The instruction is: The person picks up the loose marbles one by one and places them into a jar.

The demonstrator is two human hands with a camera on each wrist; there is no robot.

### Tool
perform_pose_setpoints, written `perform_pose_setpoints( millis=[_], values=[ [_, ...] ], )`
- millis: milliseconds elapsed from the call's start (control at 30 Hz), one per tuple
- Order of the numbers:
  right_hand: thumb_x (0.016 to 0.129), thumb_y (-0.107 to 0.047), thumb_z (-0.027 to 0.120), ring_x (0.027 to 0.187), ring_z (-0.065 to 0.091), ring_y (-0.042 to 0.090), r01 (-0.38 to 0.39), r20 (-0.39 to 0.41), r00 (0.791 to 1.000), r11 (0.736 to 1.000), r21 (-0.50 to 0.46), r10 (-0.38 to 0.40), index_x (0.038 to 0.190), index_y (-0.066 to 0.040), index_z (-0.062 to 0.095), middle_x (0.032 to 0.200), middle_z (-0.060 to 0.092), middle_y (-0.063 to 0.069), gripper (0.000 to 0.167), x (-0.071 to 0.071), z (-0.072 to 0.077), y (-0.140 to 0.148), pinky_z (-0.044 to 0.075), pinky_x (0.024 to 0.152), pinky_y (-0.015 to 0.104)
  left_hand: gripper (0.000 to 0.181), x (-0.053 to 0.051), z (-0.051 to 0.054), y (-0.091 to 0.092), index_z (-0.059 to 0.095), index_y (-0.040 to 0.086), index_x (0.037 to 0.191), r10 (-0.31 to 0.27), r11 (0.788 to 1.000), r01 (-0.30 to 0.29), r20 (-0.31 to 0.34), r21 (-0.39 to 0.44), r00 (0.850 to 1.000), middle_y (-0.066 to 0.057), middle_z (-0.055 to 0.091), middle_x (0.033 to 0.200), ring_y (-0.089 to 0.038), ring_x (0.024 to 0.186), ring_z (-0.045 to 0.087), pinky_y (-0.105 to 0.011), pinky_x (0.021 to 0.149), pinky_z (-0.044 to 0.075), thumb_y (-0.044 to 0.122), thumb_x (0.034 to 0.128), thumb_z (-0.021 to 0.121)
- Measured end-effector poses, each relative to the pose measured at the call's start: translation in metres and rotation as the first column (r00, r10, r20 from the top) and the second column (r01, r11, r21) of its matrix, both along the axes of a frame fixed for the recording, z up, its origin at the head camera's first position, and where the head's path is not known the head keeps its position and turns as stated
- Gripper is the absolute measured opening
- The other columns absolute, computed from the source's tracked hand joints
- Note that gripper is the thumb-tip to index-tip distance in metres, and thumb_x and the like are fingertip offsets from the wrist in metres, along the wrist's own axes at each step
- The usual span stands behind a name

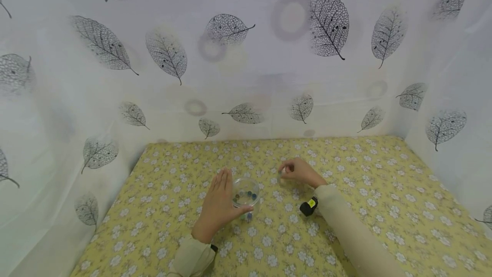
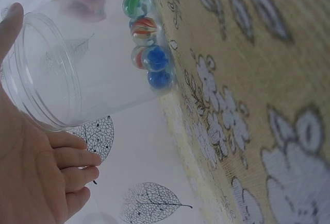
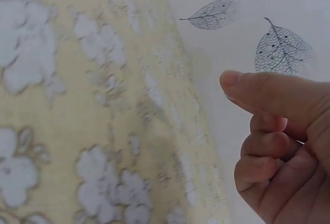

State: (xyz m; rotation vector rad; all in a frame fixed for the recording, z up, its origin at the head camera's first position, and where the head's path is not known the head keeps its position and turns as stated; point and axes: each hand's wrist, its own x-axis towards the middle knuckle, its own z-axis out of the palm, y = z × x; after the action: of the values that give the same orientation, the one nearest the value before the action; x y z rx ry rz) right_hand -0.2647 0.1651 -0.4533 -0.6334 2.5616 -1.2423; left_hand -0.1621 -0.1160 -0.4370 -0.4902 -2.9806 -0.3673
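A clear plastic jar (image 1: 246,183) without a lid stands upright on the cloth. Glass marbles, such as a blue marble (image 2: 157,58) and an orange-streaked marble (image 2: 144,32), lie at its bottom. My left hand (image 1: 217,202) is beside the jar, fingers extended together and the thumb across its near side by the rim. To the right of the jar, my right hand (image 1: 301,172) is raised above the cloth, thumb and index finger brought together. A small glassy spot shows at those fingertips in the head view; the thumb hides it in the right wrist view. Its kind is unclear.
A yellow floral cloth (image 1: 173,174) covers the table. White curtains with leaf prints (image 1: 246,76) hang behind and at both sides. A black camera (image 1: 308,206) sits at the right wrist.
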Motion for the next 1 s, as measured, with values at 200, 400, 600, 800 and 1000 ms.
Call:
perform_pose_setpoints(
  millis=[200,400,600,800,1000],
  values=[
    [0.085,-0.013,0.069,0.050,0.034,0.006,0.004,-0.020,1.000,1.000,-0.030,-0.004,0.103,0.000,0.069,0.060,0.046,-0.003,0.022,0.006,0.019,-0.005,0.043,0.058,0.025,0.118,0.000,0.001,0.000,0.015,-0.006,0.148,0.002,1.000,-0.002,0.017,0.007,1.000,-0.023,0.015,0.155,-0.036,0.144,0.018,-0.049,0.119,0.019,0.073,0.0725,0.059],
    [0.086,-0.015,0.068,0.049,0.031,0.006,-0.013,-0.046,0.999,0.998,-0.059,0.010,0.103,-0.001,0.070,0.059,0.042,-0.003,0.022,0.012,0.037,-0.014,0.044,0.064,0.028,0.118,0.000,0.002,0.000,0.015,-0.007,0.148,0.002,1.000,-0.002,0.013,-0.008,1.000,-0.022,0.014,0.155,-0.035,0.144,0.018,-0.049,0.119,0.019,0.072,0.0725,0.060],
    [0.085,-0.017,0.070,0.049,0.032,0.006,-0.031,-0.081,0.996,0.998,-0.046,0.027,0.101,-0.007,0.070,0.058,0.042,-0.004,0.019,0.023,0.053,-0.024,0.045,0.062,0.026,0.118,0.001,0.002,0.001,0.015,-0.006,0.148,0.003,1.000,-0.003,0.017,-0.006,1.000,-0.023,0.015,0.155,-0.036,0.144,0.019,-0.048,0.119,0.019,0.073,0.0725,0.059],
    [0.085,-0.016,0.070,0.049,0.032,0.004,-0.092,-0.119,0.989,0.994,-0.065,0.084,0.100,-0.011,0.071,0.058,0.043,-0.005,0.016,0.034,0.060,-0.036,0.045,0.059,0.023,0.118,0.000,0.003,0.001,0.015,-0.007,0.148,0.000,1.000,0.000,0.023,0.008,1.000,-0.024,0.015,0.155,-0.036,0.144,0.018,-0.049,0.119,0.019,0.072,0.0724,0.060],
    [0.086,-0.018,0.069,0.049,0.032,0.002,-0.147,-0.136,0.981,0.987,-0.068,0.137,0.101,-0.008,0.070,0.059,0.042,-0.006,0.018,0.043,0.059,-0.047,0.040,0.054,0.021,0.118,0.000,0.002,0.001,0.015,-0.007,0.148,-0.004,1.000,0.004,0.013,0.004,1.000,-0.024,0.016,0.155,-0.036,0.144,0.018,-0.049,0.119,0.019,0.072,0.0726,0.060]
  ],
)
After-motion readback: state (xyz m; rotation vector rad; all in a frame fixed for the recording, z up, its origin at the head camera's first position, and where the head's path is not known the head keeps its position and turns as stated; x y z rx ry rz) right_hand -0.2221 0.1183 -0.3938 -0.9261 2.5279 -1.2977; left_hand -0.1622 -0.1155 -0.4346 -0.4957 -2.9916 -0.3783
